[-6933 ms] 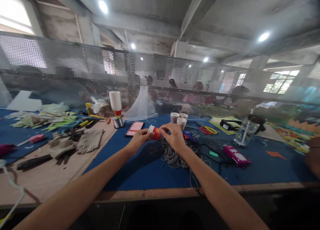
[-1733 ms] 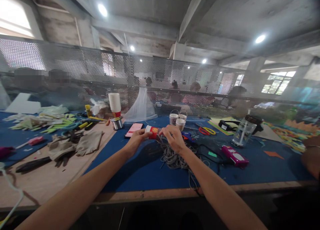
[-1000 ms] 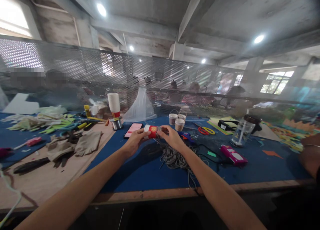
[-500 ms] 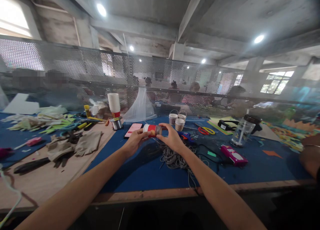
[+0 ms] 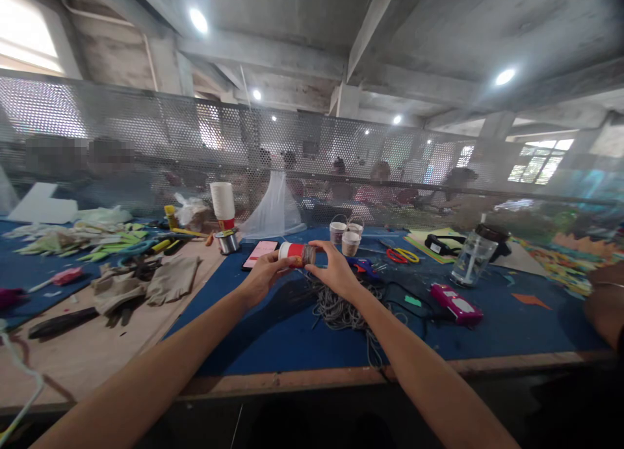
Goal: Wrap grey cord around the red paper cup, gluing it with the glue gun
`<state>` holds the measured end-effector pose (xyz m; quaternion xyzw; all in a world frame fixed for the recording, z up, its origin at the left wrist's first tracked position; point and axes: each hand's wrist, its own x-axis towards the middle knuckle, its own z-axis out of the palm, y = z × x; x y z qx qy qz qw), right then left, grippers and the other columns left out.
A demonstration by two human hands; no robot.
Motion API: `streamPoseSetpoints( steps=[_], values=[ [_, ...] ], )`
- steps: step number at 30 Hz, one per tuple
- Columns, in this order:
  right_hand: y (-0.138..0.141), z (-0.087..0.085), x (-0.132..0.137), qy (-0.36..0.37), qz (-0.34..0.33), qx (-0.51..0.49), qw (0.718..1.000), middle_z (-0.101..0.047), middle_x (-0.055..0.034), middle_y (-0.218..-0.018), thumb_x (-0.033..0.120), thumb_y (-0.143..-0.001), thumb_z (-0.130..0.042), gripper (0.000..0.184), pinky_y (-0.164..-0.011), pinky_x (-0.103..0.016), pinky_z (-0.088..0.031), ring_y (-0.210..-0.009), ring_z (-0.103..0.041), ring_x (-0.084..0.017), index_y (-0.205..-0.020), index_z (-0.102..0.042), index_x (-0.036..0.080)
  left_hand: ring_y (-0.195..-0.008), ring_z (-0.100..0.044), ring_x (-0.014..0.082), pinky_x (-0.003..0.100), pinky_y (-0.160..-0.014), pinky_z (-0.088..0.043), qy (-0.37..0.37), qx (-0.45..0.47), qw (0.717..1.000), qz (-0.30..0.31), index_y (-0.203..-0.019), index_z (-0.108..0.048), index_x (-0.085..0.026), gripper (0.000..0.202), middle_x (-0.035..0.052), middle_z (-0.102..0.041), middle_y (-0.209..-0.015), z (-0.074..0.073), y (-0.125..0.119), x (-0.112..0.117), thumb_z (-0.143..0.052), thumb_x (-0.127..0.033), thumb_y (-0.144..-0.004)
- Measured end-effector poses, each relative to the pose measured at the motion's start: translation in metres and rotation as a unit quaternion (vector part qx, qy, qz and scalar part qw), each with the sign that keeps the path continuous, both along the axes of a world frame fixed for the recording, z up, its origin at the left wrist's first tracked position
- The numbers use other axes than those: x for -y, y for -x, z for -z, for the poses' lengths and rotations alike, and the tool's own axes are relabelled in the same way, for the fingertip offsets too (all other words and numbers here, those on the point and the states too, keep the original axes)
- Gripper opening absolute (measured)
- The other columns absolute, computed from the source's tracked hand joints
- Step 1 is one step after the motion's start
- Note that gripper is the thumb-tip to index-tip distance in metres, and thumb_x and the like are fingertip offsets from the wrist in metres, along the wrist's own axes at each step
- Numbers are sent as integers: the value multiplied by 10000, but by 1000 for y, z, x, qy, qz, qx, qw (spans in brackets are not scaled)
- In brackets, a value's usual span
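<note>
A red and white paper cup [image 5: 295,253] lies on its side in the air above the blue mat. My left hand [image 5: 260,277] grips its rim end from the left. From the right, my right hand [image 5: 334,270] pinches its base end, where grey cord is wound round the cup. Just below my right hand lies a heap of grey cord [image 5: 341,309]. Behind the cup stand three small cord-wrapped cups [image 5: 345,235], and a pink phone [image 5: 261,253] lies to its left.
A stack of white cups [image 5: 223,204] and a wire spool [image 5: 227,241] stand at the back left, with gloves [image 5: 156,281] nearer. Scissors [image 5: 403,255], a clear jar [image 5: 474,256] and a pink device [image 5: 455,303] lie right. Another person's arm [image 5: 604,299] shows at far right. A mesh screen [image 5: 312,156] backs the table.
The cup has turned in my hands, and more grey cord now shows round its base end. My right hand has shifted slightly along the cup. The view has barely moved.
</note>
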<state>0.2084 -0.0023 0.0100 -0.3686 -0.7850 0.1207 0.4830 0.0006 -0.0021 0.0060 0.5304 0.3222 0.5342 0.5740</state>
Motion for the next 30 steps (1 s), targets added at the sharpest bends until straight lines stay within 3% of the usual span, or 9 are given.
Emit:
streamPoseSetpoints(
  steps=[20,30],
  values=[
    [0,-1,2,-16,19,34,999,-608,-68,-1306,202,-802,-738,511,-1063,-414,-437,-1255,-560,-242,-1280,-562,253,-886,-685,213,353,-928,-492,10,-4,1000,-8,-842,-785,-161,259,86,-777,-885,4,2,-4,-874,-339,-676],
    [-2,0,0,17,17,34,999,-640,-79,-1247,301,-819,-758,477,-1022,-419,-473,-1108,-639,-233,-1260,-589,232,-895,-669,224,341,-857,-481,9,-33,999,-27,-873,-780,-175,279,83,-767,-910,0,3,-3,-852,-361,-678]
  ],
)
